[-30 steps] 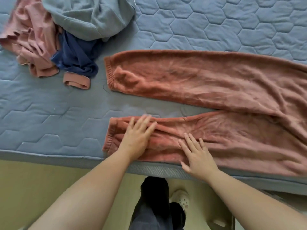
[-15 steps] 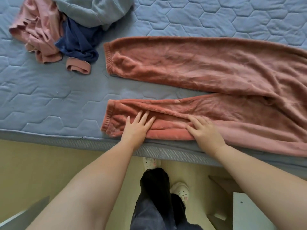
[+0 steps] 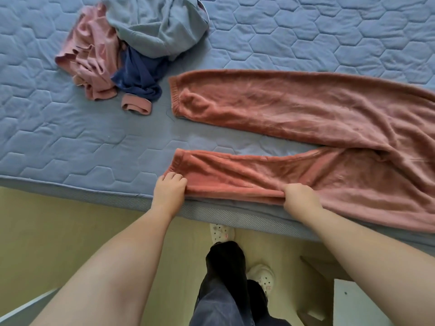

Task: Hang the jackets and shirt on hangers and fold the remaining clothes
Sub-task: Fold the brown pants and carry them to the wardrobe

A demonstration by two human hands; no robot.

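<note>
The trousers (image 3: 306,109), in rust fleece, lie flat on the bed (image 3: 70,142) with both legs extended to the left of the hands.

The left hand (image 3: 170,191) has its fingers curled and grips the near edge of the nearer leg at the cuff. The right hand (image 3: 300,200) has its fingers curled and grips the same edge, further along to the right of the left hand. The other leg lies beyond both hands, apart from the gripped leg.

Beyond and to the left of the left hand, well apart, is a heap: a grey garment (image 3: 160,27) on top, a pink garment (image 3: 89,55) and a navy garment (image 3: 138,76).

Below the hands, slippers (image 3: 221,232) stand on the floor (image 3: 58,231).
</note>
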